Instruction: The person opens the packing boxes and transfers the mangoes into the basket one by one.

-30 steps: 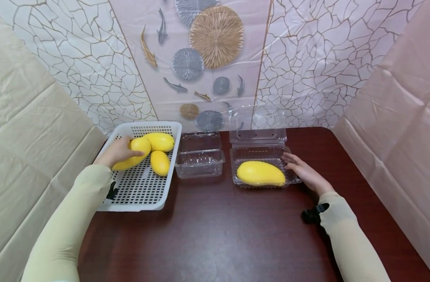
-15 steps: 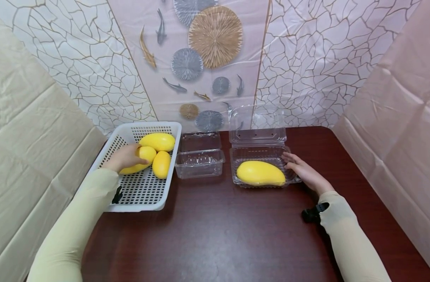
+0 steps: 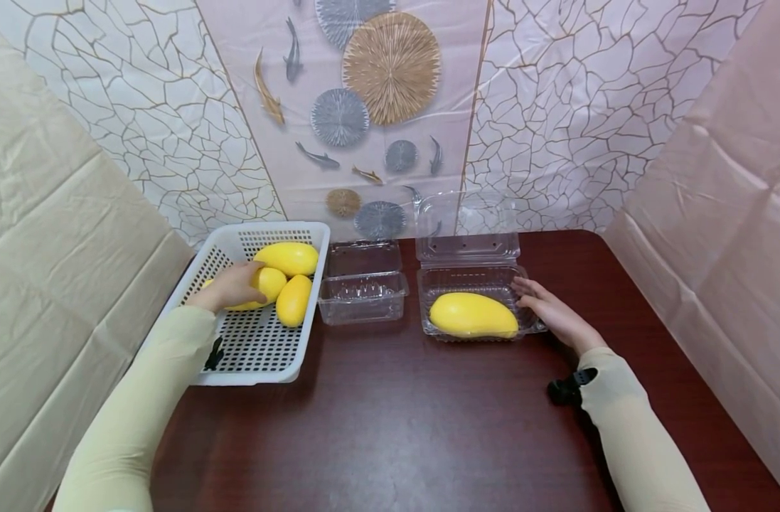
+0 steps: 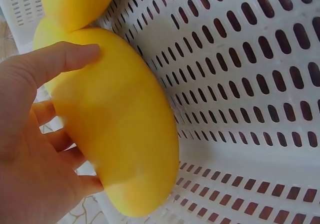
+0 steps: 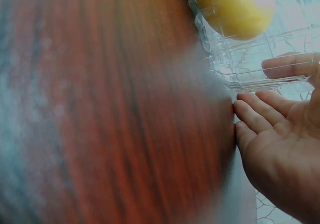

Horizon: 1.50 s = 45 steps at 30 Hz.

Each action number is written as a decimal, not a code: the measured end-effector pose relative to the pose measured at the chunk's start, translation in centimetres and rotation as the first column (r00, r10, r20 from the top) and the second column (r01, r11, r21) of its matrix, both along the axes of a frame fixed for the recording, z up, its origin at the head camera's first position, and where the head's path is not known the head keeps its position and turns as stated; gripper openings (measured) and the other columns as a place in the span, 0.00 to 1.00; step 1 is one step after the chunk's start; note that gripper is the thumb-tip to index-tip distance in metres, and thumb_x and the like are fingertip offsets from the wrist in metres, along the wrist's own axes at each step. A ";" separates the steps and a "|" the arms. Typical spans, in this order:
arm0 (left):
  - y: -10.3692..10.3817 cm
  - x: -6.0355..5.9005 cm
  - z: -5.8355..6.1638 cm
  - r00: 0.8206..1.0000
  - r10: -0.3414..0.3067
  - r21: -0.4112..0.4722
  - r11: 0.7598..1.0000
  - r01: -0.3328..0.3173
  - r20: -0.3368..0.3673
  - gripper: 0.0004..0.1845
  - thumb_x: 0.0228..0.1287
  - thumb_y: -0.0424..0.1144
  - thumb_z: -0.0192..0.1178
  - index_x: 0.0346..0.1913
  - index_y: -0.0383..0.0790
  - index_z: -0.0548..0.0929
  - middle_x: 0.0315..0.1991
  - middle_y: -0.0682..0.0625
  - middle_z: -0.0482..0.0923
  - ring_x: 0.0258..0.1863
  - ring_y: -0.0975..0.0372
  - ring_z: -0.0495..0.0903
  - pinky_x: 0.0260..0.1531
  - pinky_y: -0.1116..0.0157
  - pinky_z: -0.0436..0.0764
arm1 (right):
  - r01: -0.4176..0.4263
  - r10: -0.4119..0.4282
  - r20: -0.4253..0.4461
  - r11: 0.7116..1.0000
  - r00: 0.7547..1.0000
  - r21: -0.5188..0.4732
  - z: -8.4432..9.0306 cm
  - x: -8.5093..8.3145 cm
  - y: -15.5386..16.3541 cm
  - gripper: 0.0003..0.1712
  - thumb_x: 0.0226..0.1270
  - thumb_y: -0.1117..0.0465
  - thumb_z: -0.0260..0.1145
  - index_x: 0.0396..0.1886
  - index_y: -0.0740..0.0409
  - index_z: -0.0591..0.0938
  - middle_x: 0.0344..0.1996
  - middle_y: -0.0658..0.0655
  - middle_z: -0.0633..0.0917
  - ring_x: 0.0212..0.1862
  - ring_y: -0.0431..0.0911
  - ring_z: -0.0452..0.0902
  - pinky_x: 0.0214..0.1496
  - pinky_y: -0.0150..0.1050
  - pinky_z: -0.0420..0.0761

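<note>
The left hand (image 3: 228, 287) is wrapping thumb and curled fingers round a mango (image 4: 112, 124) in the basket (image 3: 262, 355), left of frame. Lifting it straight up should avoid nudging its neighbours. The right hand (image 3: 552, 313), fingers relaxed, is steadying the clamshell (image 3: 476, 249) (one mango inside).

Light is bright, even and soft across the head view, seemingly from above, with only faint shadows beneath the white basket (image 3: 249, 370) and the sleeves on the dark bench (image 3: 390, 427). The bench shows a dull sheen; the clear box (image 3: 473, 284) catches small glints. Straight edges bow toward the frame borders from a wide lens. The left wrist view is sharp and well lit, the mango (image 4: 115, 129) smoothly shaded. The right wrist view is blurred, the bench grain smeared, with washed-out glare at its upper right.
</note>
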<state>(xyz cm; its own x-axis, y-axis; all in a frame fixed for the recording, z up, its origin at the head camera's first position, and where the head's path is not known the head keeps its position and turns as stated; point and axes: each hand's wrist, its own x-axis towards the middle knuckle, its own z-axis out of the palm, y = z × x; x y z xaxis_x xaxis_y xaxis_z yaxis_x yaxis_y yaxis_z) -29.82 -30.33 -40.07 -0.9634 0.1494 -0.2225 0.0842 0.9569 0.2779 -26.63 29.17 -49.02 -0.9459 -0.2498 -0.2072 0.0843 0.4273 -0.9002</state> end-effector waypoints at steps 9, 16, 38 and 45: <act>0.0 -0.4 -0.3 1.000 -0.013 -0.028 1.000 0.012 -0.025 0.45 0.53 0.32 0.63 0.76 0.30 0.58 0.72 0.28 0.57 0.68 0.34 0.58 0.67 0.35 0.56 | -0.010 0.010 0.002 1.000 1.000 -0.005 0.4 0.0 -0.3 0.38 0.80 0.62 0.46 0.82 0.62 0.42 0.78 0.71 0.47 0.77 0.68 0.44 0.73 0.69 0.49; 0.3 -0.6 -0.6 0.996 -0.055 -0.045 0.998 0.052 -0.065 0.46 0.52 0.28 0.61 0.77 0.29 0.56 0.73 0.28 0.55 0.72 0.35 0.55 0.73 0.39 0.45 | -0.001 0.001 0.004 1.000 1.000 -0.004 0.5 0.0 -0.2 0.37 0.81 0.62 0.45 0.82 0.62 0.42 0.78 0.71 0.48 0.77 0.68 0.45 0.73 0.69 0.49; 0.4 -0.7 1.2 0.999 -0.032 0.007 0.999 0.032 -0.044 0.44 0.56 0.23 0.58 0.77 0.28 0.55 0.72 0.26 0.55 0.71 0.33 0.54 0.69 0.36 0.55 | 0.011 -0.011 0.008 1.000 1.000 0.009 0.4 0.3 0.0 0.38 0.80 0.61 0.46 0.82 0.61 0.43 0.79 0.69 0.48 0.77 0.67 0.45 0.74 0.68 0.48; 0.8 -1.2 2.3 0.995 -0.035 -0.024 0.999 0.033 -0.095 0.40 0.60 0.25 0.60 0.76 0.27 0.58 0.71 0.26 0.59 0.70 0.34 0.59 0.68 0.36 0.60 | 0.000 0.000 0.004 1.000 1.000 -0.002 0.1 0.3 0.0 0.37 0.81 0.61 0.46 0.82 0.62 0.42 0.79 0.71 0.48 0.74 0.69 0.50 0.72 0.69 0.50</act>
